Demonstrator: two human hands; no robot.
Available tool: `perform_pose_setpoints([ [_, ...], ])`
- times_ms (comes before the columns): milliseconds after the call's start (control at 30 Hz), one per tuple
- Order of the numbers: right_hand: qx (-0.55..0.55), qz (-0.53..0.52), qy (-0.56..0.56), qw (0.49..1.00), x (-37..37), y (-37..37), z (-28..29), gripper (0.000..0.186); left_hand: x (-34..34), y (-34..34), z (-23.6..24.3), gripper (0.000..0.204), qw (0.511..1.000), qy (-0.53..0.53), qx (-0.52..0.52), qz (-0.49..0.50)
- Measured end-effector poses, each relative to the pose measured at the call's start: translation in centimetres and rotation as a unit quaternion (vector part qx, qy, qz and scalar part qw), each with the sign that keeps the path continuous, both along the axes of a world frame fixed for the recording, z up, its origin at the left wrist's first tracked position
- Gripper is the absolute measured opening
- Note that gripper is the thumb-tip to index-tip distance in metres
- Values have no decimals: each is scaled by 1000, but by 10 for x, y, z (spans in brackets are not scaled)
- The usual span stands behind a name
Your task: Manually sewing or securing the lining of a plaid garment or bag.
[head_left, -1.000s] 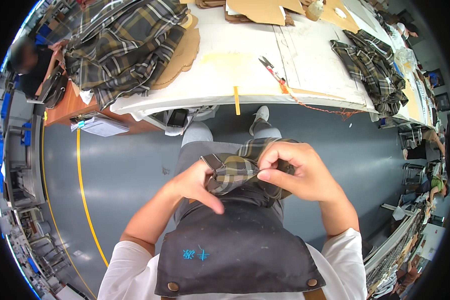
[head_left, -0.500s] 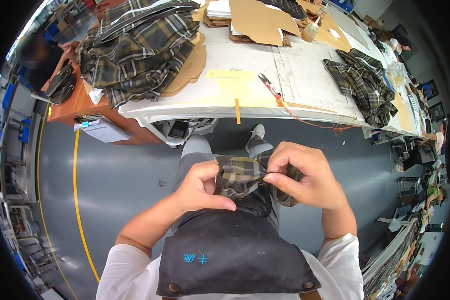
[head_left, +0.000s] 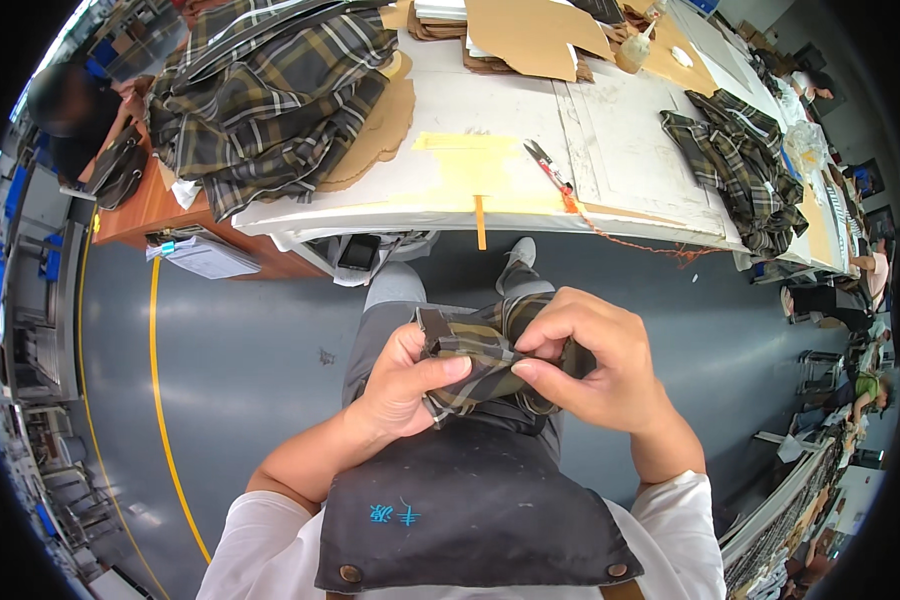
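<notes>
A piece of dark plaid cloth (head_left: 485, 345) is held between my two hands above my lap, its left end folded over. My left hand (head_left: 402, 388) grips that end, the thumb lying on top of the cloth. With thumb and forefinger, my right hand (head_left: 595, 365) pinches the cloth near its middle. The rest of the cloth hangs bunched beneath my right hand and partly out of sight. Below both hands is my dark apron (head_left: 470, 510).
On the white-topped table (head_left: 450, 100) lie red-handled snips (head_left: 550, 170) tied to an orange cord. A large plaid garment heap (head_left: 270, 110) covers its left side, a smaller plaid pile (head_left: 740, 170) its right. Cardboard patterns (head_left: 530, 35) lie farther back. A person (head_left: 75, 120) sits at far left.
My left thumb has come down onto the cloth, and the cloth's left end has turned. My right hand has shifted slightly left, still pinching. The view has moved a little.
</notes>
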State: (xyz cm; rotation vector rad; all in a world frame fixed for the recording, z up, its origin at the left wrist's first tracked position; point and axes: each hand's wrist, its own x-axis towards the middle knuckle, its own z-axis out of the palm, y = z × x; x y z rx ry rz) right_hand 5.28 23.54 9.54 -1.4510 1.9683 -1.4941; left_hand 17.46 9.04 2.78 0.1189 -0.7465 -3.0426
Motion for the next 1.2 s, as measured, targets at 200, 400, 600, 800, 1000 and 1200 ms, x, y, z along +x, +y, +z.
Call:
perform_pose_setpoints([
  [200, 8, 5, -59, 998, -8, -8, -6, 11, -8, -6, -6, 26, 1000, 6, 14, -6],
  [400, 36, 15, -96, 995, -14, -13, -6, 11, -12, -12, -7, 26, 999, -1, 39, -21],
  [600, 54, -2, -168, 984, -17, -19, -9, 12, -17, -14, -5, 22, 999, -35, -1, -9],
  [800, 114, 10, -218, 969, -22, -21, -14, 14, -16, -8, -10, 19, 993, -48, -101, 27],
  [1000, 129, -2, -186, 974, -25, -8, -24, 11, -14, -15, -3, 24, 993, -95, -64, 28],
  [1200, 31, -81, -249, 965, -34, 13, -1, 12, -17, -31, -46, 37, 599, 13, -753, -274],
])
